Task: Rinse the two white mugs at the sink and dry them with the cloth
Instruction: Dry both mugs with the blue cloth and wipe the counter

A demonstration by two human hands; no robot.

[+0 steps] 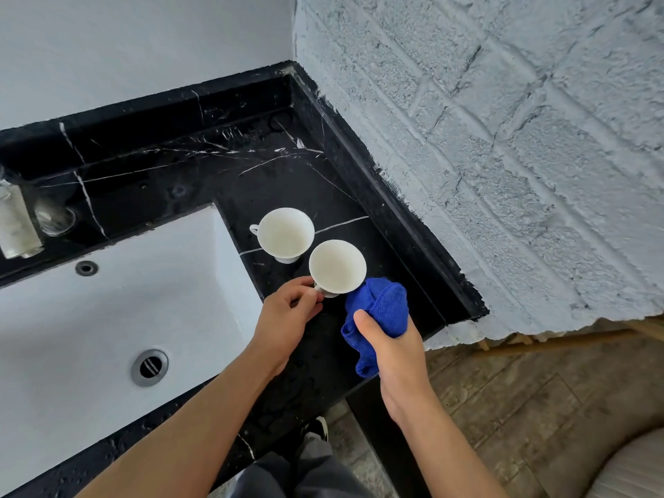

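Note:
Two white mugs are upright on the black marble counter [222, 174], right of the white sink [107, 300]. The far mug [285, 233] stands alone with its handle pointing left. My left hand [291, 310] pinches the handle of the near mug [337, 266]; whether this mug rests on the counter or is lifted, I cannot tell. My right hand [391, 346] grips a bunched blue cloth [381, 310], whose upper edge touches the near mug's right side.
The sink has a drain [149, 367] and an overflow hole [86, 268]. A clear glass [54, 215] and a clear container [14, 221] stand at the far left of the counter. A rough white brick wall [503, 156] borders the counter's right side.

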